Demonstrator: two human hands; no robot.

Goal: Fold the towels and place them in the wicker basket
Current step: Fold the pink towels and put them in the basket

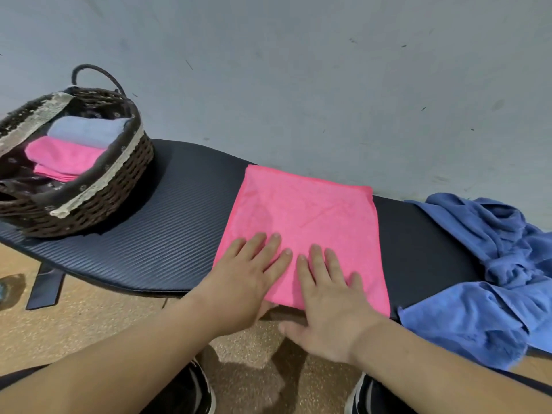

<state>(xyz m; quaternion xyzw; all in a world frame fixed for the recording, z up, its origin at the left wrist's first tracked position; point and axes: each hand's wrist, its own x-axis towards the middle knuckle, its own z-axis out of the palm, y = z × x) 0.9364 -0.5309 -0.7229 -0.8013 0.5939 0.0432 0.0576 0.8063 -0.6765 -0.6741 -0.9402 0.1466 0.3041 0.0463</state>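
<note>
head view: your left hand [248, 276] and right hand [328, 297] lie flat, fingers spread, pressing the near edge of the pink towel [301, 222] on the black bench [155, 234], gripping nothing. wicker basket [113, 186] sits far left, holding folded towels; crumpled blue towels [490, 279] lie right.

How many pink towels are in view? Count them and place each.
2, maybe more: one pink towel flat on the bench under both hands, one folded pink towel in the wicker basket. Others may hide beneath.

Single head-worn view looks forward and down (wide-angle), close above the black bench [167, 222] against the wall [298, 70].
</note>
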